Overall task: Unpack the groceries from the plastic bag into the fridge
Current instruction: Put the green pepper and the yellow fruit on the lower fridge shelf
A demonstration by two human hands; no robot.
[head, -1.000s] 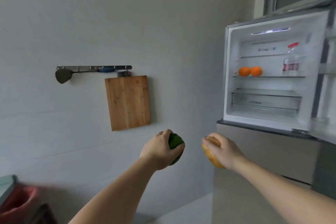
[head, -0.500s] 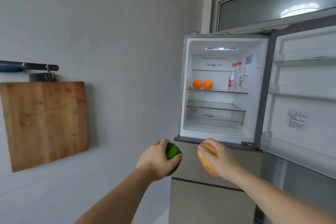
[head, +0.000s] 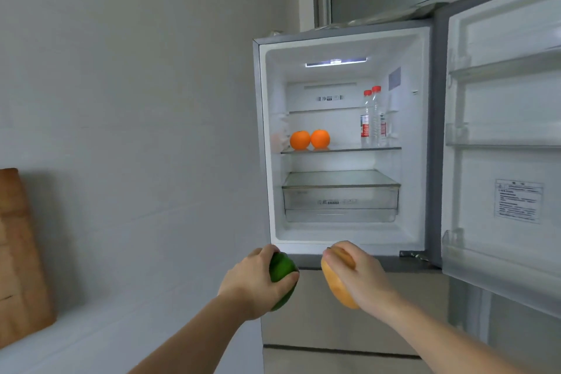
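Green and glossy, a bell pepper (head: 282,270) is sitting in the left hand (head: 258,279), whose fingers are wrapping over its top and whose thumb is pressing its right side, so the grip is clamped on it. Just beside it, the right hand (head: 361,276) is closing around a yellow-orange fruit (head: 337,285), possibly a mango; the fingers are curling over its upper edge and the palm is covering its right side. Both hands are hovering in front of the fridge (head: 343,39), just below the lower lip of the open upper compartment, and the two items are near each other without touching.

Inside, a light strip is glowing at the ceiling. Two oranges (head: 309,139) are resting side by side on the left part of a glass shelf (head: 349,149), touching or nearly so. Two clear water bottles (head: 372,118) with red caps are standing upright at the right end of the same shelf, one partly behind the other. Beneath, a second glass shelf is covering a transparent drawer (head: 340,203). The fridge door (head: 504,161) is standing open to the right, showing its bins and a printed label low on its inner face. A wooden cutting board (head: 21,258) is showing at the left edge against the pale wall.
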